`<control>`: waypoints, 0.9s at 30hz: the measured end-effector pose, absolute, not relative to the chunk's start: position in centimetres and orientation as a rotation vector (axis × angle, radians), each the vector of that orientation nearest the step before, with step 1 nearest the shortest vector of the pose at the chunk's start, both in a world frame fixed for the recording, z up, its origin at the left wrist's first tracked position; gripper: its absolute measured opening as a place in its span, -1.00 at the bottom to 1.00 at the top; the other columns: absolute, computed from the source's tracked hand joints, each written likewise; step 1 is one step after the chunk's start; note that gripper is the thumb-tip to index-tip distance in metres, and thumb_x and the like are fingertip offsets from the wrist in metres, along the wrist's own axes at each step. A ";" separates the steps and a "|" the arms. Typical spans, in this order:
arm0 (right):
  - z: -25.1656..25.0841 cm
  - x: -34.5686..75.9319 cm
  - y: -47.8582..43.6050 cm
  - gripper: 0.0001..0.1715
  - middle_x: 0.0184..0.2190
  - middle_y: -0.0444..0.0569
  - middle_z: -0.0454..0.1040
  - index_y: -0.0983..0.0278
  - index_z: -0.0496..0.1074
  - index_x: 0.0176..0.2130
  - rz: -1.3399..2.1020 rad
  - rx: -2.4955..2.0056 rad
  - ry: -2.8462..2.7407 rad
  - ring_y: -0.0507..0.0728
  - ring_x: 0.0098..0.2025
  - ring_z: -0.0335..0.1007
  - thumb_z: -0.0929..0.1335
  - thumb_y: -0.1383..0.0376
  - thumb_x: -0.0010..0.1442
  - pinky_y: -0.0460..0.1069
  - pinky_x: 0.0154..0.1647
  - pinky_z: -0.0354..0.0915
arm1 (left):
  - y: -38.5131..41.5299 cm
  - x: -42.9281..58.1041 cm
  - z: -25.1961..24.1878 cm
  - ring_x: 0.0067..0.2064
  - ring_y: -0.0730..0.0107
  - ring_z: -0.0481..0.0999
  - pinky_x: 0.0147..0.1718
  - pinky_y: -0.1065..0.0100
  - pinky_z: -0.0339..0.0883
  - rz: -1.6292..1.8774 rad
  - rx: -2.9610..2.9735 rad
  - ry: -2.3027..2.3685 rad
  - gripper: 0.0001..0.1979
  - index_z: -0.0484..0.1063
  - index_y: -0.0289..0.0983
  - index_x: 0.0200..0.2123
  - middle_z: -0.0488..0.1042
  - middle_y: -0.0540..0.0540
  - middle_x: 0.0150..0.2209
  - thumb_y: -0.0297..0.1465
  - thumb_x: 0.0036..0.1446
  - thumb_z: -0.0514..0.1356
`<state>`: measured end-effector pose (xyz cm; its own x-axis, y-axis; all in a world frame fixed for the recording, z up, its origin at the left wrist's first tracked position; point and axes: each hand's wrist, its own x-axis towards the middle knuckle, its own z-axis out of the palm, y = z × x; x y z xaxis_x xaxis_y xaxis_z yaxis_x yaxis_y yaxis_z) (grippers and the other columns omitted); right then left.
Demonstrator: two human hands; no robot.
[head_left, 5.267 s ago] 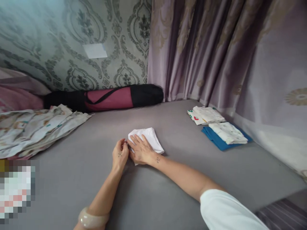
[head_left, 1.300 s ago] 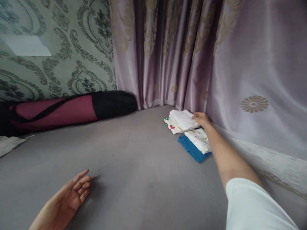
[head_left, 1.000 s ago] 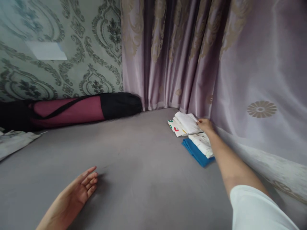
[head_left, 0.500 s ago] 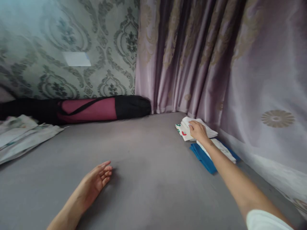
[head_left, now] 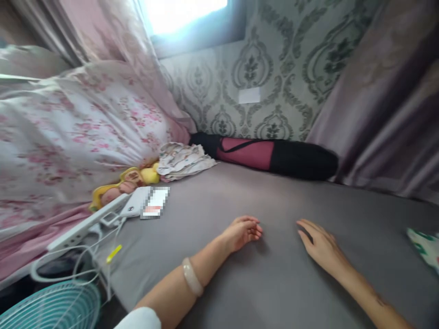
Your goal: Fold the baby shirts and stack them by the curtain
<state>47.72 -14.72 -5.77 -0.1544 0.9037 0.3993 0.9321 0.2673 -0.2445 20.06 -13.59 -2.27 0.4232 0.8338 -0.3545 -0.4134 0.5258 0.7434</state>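
Observation:
My left hand [head_left: 243, 234] hovers over the grey sheet [head_left: 219, 201], palm turned inward, fingers loosely curved and holding nothing. Across from it, my right hand [head_left: 318, 242] is empty too, its thumb apart from the stretched fingers. At the right edge part of a folded white cloth with a green and red print [head_left: 425, 246] shows; the rest of it lies out of view. A loose pile of pale printed cloths [head_left: 185, 160] lies at the far left of the sheet, out of reach of both hands.
A long black and maroon bag [head_left: 247, 153] lies along the patterned wall. On the left are a yellow plush toy [head_left: 149, 174], a white box-like device [head_left: 137, 201], a white power strip [head_left: 85, 224] with cables, and a teal fan [head_left: 51, 306] beside the bed edge.
My view has swung left. My right hand has let go of the folded white cloth and come back toward my left hand. The blue cloth is out of view.

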 end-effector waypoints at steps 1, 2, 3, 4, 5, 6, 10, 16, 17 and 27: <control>-6.1 46.3 -14.5 -0.50 0.03 0.13 0.49 0.29 0.49 -0.02 -0.063 -1.618 -2.099 0.28 0.07 0.41 0.14 0.15 0.27 0.20 0.05 0.34 | -13.6 20.1 -2.3 -0.53 0.48 0.48 -0.44 0.44 0.34 0.839 0.622 0.783 -0.87 0.35 -0.39 -0.28 0.50 -0.11 -0.49 -0.63 0.07 0.12; -6.4 45.0 -14.2 -0.50 0.03 0.13 0.49 0.29 0.49 -0.02 -0.050 -1.587 -2.119 0.27 0.07 0.41 0.15 0.15 0.27 0.19 0.06 0.33 | -13.5 20.1 -2.3 -0.53 0.48 0.48 -0.43 0.43 0.35 0.830 0.629 0.778 -0.88 0.35 -0.38 -0.29 0.50 -0.11 -0.50 -0.63 0.07 0.13; -6.6 43.8 -14.0 -0.51 0.03 0.13 0.49 0.30 0.49 -0.01 -0.043 -1.560 -2.139 0.27 0.07 0.41 0.15 0.15 0.27 0.19 0.06 0.33 | -13.4 20.1 -2.4 -0.53 0.47 0.49 -0.41 0.41 0.36 0.819 0.637 0.775 -0.88 0.35 -0.37 -0.30 0.50 -0.10 -0.50 -0.62 0.06 0.15; -6.9 42.7 -13.8 -0.51 0.04 0.13 0.48 0.30 0.49 -0.01 -0.039 -1.536 -2.159 0.27 0.08 0.40 0.15 0.16 0.27 0.19 0.07 0.33 | -13.3 20.0 -2.4 -0.52 0.47 0.50 -0.39 0.40 0.37 0.803 0.644 0.775 -0.89 0.35 -0.37 -0.31 0.50 -0.10 -0.50 -0.62 0.06 0.15; -7.1 41.8 -13.6 -0.51 0.04 0.14 0.48 0.29 0.49 -0.02 -0.037 -1.513 -2.177 0.27 0.07 0.40 0.14 0.18 0.27 0.19 0.07 0.33 | -13.0 19.9 -2.4 -0.51 0.46 0.50 -0.38 0.39 0.38 0.779 0.652 0.778 -0.90 0.36 -0.37 -0.31 0.51 -0.10 -0.50 -0.62 0.06 0.16; -7.3 41.1 -13.5 -0.52 0.04 0.14 0.48 0.29 0.49 -0.02 -0.037 -1.493 -2.191 0.27 0.07 0.41 0.14 0.20 0.28 0.20 0.07 0.33 | -12.7 19.6 -2.4 -0.51 0.46 0.51 -0.37 0.39 0.38 0.746 0.662 0.787 -0.91 0.36 -0.37 -0.32 0.51 -0.11 -0.50 -0.61 0.07 0.15; -7.8 39.6 -13.5 -0.52 0.06 0.13 0.47 0.29 0.49 -0.03 -0.055 -1.475 -2.195 0.25 0.07 0.40 0.12 0.25 0.27 0.20 0.09 0.32 | -10.5 16.7 -1.6 -0.50 0.47 0.51 -0.37 0.39 0.40 0.659 0.755 0.897 -0.93 0.37 -0.36 -0.36 0.50 -0.09 -0.50 -0.60 0.06 0.16; -8.4 39.4 -14.1 -0.50 0.09 0.09 0.44 0.28 0.48 -0.02 -0.125 -1.534 -2.135 0.25 0.10 0.37 0.11 0.32 0.23 0.20 0.05 0.34 | -4.3 6.1 1.3 -0.39 0.42 0.52 -0.32 0.37 0.42 0.938 1.393 1.655 -0.88 0.45 -0.36 -0.30 0.54 -0.12 -0.40 -0.56 0.06 0.14; -8.5 39.4 -14.2 -0.50 0.08 0.08 0.45 0.29 0.48 -0.02 -0.137 -1.538 -2.136 0.25 0.10 0.37 0.11 0.32 0.23 0.19 0.05 0.34 | -3.2 4.0 1.8 -0.32 0.37 0.53 -0.25 0.33 0.42 0.973 1.418 1.737 -0.84 0.45 -0.36 -0.28 0.54 -0.13 -0.37 -0.57 0.06 0.12; -8.9 39.1 -14.2 -0.49 0.10 0.04 0.44 0.26 0.46 0.01 -0.180 -1.569 -2.122 0.21 0.12 0.35 0.11 0.36 0.20 0.16 0.09 0.30 | 3.4 -8.9 3.6 0.23 -0.09 0.17 0.19 0.05 0.06 0.887 1.721 2.398 -0.64 0.48 -0.32 -0.09 0.38 -0.28 0.10 -0.53 -0.01 0.17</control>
